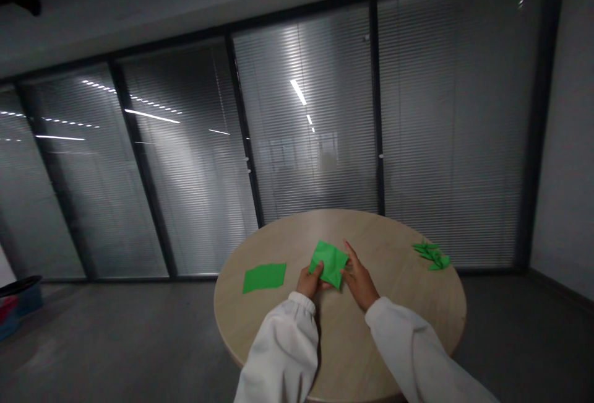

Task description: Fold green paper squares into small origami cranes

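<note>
Over the middle of the round table I hold a small square of green paper (328, 262) with crease lines across it. My left hand (310, 280) grips its lower left edge, thumb on top and fingers underneath. At the right side of the square, my right hand (359, 279) has its thumb by the lower right edge and its index finger raised off the paper. Whether the right hand's other fingers pinch the edge is hard to make out. To the left lies flat green paper (264, 278). Several folded green paper pieces (431, 255) rest in a pile at the right.
The round wooden table (371, 234) stands before a glass partition with blinds (306, 143). Its curved edge borders the grey floor (139, 341). Bins (28, 296) stand on the floor at the far left, and a wall (568, 143) rises at the right.
</note>
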Motion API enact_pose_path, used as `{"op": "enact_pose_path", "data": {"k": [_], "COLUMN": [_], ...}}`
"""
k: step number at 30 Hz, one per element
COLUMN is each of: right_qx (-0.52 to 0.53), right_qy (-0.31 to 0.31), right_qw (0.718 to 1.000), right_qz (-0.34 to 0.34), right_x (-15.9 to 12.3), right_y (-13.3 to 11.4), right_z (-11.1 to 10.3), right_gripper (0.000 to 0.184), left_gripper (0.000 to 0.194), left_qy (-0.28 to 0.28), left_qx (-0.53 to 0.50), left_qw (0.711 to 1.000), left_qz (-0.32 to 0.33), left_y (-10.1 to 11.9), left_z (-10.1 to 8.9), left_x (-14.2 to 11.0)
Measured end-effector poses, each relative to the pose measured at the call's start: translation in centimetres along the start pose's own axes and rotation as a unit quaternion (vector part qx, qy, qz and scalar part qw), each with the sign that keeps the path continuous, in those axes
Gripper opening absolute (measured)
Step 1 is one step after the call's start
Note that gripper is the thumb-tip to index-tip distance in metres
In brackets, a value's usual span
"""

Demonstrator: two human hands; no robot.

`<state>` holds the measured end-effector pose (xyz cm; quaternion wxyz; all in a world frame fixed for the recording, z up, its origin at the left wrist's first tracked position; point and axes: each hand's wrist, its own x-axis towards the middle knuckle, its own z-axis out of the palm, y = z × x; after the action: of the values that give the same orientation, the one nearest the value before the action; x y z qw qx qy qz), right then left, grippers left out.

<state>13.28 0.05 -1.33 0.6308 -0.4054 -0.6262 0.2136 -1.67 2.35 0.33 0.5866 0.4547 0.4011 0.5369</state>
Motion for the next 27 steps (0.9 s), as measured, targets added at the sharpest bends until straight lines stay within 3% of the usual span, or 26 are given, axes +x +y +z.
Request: {"op": "enact_pose_path", "data": {"k": [4, 10, 15, 19, 23, 27], "right_qx": [-0.137, -0.179, -0.102, 0.002, 0.095, 0.147], "right_qy": [-0.062, -0.094, -0.073, -0.036, -0.056, -0.027], "right_qw": [0.979, 0.967, 0.988, 0.999, 0.987, 0.978], "right_qz": [-0.138, -0.156, -0.093, 0.007, 0.116, 0.148], "right_x": [0.1, 0.1, 0.6, 0.9, 1.0, 0.9], "right_y": [-0.2, 0.0, 0.7, 1.4, 1.7, 1.4], "right_z": [-0.5, -0.4, 0.0, 0.1, 0.0, 0.0], "right_gripper": [0.046, 0.035, 0.011, 0.023, 0.031, 0.036], "left_gripper": [0.022, 0.018, 0.018, 0.020, 0.022, 0.029], "left_qy": [0.020, 0.021, 0.000, -0.051, -0.086, -0.106], "left_qx": [-0.049, -0.116, -0.153, -0.162, -0.136, -0.108], "left_qw": [0.998, 0.992, 0.987, 0.985, 0.986, 0.988], "left_qz": [-0.030, -0.044, -0.037, -0.038, -0.039, -0.036], "left_y": [-0.1, 0.7, 1.2, 1.4, 1.2, 1.0], "left_z": [-0.1, 0.0, 0.3, 0.6, 0.7, 0.7], "left_x": [0.3, -0.2, -0.8, -1.3, -1.5, -1.6]}}
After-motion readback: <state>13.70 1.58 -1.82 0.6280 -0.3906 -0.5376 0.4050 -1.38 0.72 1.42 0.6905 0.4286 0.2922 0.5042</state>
